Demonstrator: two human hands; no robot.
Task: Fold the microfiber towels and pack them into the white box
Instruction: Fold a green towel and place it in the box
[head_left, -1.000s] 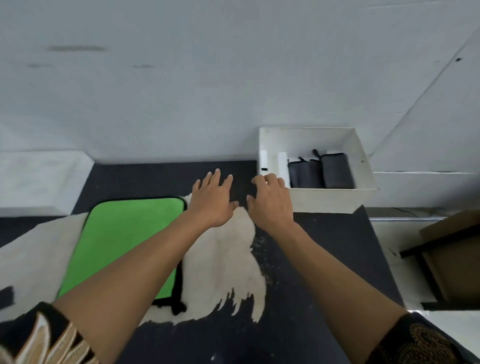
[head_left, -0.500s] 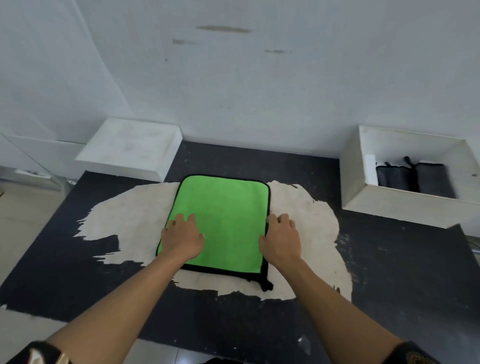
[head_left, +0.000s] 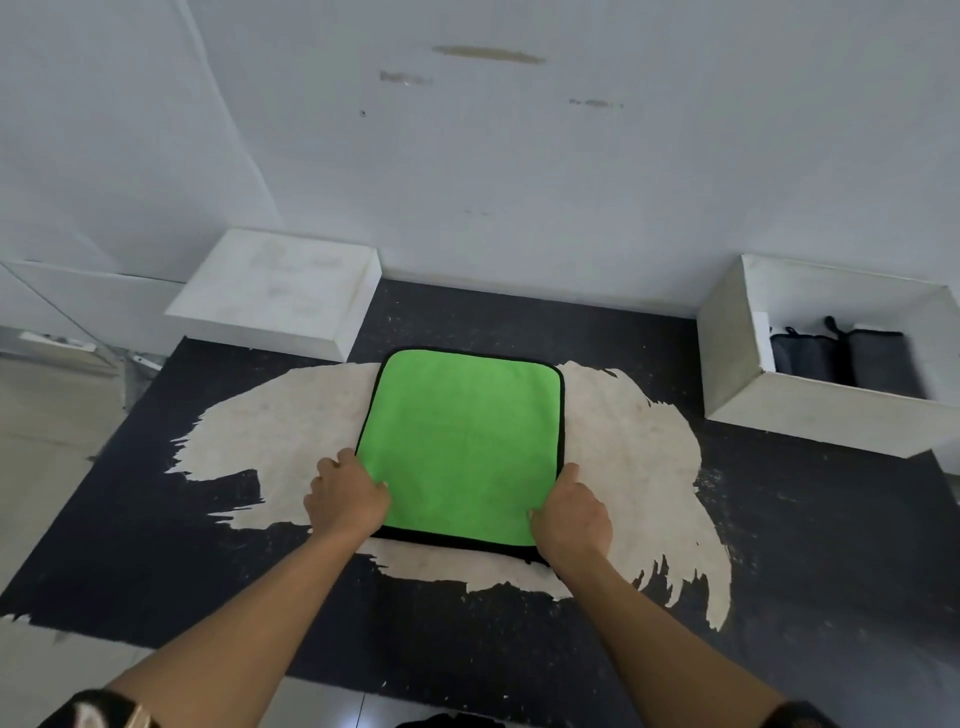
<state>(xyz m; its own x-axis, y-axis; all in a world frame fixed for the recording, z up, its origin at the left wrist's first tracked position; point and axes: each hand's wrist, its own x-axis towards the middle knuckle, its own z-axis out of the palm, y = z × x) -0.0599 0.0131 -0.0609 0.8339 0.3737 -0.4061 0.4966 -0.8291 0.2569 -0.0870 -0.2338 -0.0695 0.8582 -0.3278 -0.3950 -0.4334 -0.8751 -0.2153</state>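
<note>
Black matting (head_left: 156, 519) with a worn pale patch carries a flat green microfibre towel (head_left: 462, 447) edged in black. The left hand (head_left: 345, 499) and right hand (head_left: 569, 514) pinch its near corners with curled fingers. At far right, an open white box (head_left: 810, 410) holds dark grey folded towels (head_left: 831, 358) against a white wall (head_left: 519, 182).

No legible text, label, brand or number anywhere.

Worn mat (head_left: 779, 519) below a stained wall (head_left: 467, 166)
A pale patch (head_left: 280, 421) mars the black mat; a white slab (head_left: 275, 291) sits far left against the wall; tiles (head_left: 47, 426) lie left.
</note>
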